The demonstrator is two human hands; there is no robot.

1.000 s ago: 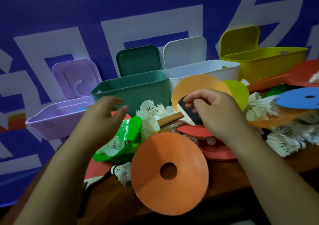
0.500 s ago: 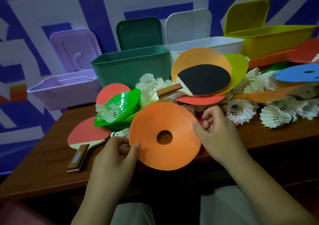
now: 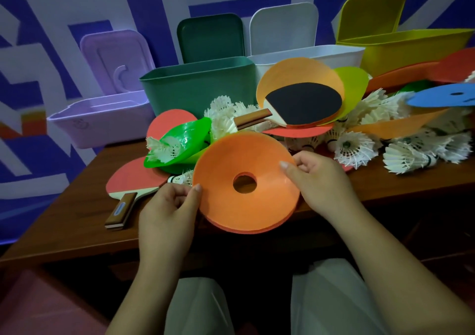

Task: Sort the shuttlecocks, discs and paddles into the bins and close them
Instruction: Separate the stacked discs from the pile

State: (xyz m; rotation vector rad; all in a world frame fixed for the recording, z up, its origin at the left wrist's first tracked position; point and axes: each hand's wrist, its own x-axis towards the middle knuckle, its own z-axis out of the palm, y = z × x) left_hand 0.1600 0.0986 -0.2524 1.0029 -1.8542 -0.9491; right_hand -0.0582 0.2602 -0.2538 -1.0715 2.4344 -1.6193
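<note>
Since half second ago, left hand (image 3: pixel 167 211) shifts up onto orange disc (image 3: pixel 246 211), thumb pinching left rim. Right hand (image 3: pixel 318 180) pinches right rim. Disc tilted, overhanging table (image 3: pixel 77 219) front edge, shuttlecocks (image 3: pixel 356 149) just behind.

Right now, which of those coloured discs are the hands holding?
The orange disc with the round hole: left hand and right hand pinch its opposite rims. The green disc and blue disc behind lie untouched.

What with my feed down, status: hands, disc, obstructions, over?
Gripping orange disc by its edges: left hand, right hand. All bins open, lids up. Beyond: paddles, shuttlecocks piled.
</note>
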